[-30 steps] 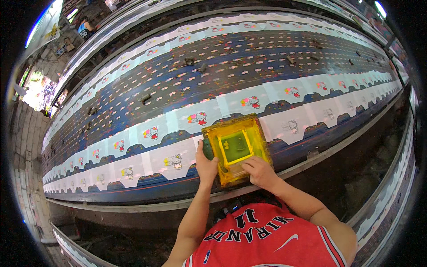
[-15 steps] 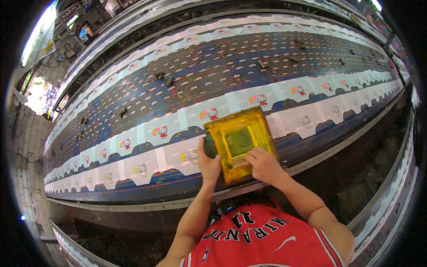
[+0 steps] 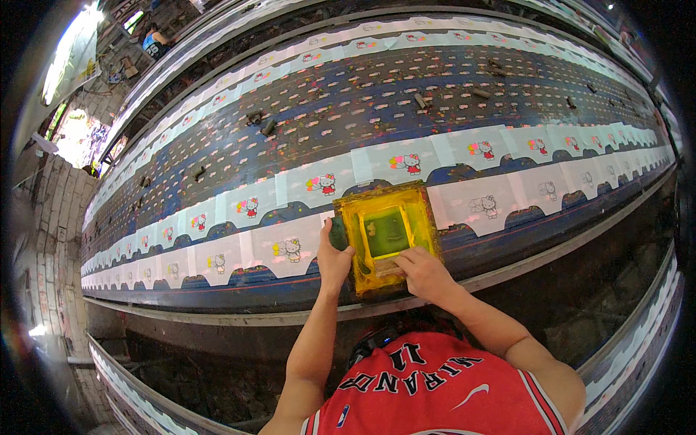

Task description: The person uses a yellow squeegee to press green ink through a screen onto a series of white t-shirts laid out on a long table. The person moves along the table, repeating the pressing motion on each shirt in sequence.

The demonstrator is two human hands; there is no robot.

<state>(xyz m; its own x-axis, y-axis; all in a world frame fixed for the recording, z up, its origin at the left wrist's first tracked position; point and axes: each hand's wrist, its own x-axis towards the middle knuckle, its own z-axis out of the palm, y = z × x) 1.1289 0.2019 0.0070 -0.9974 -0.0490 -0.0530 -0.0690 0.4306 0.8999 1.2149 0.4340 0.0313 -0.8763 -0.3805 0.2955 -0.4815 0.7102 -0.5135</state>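
A yellow screen frame lies flat on a white fabric panel at the near edge of a long worktop. If the frame slips sideways while pressed, the print would likely smear or land off its mark. The left hand is closed around the frame's left edge. The right hand rests, fingers bent, on the frame's near edge, gripping something I cannot make out. Both forearms reach forward.

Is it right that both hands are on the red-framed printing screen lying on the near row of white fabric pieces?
Not quite: the printing screen has a yellow frame, not red, as the head view shows. Both the left hand and right hand are on it, over the near row of white fabric pieces.
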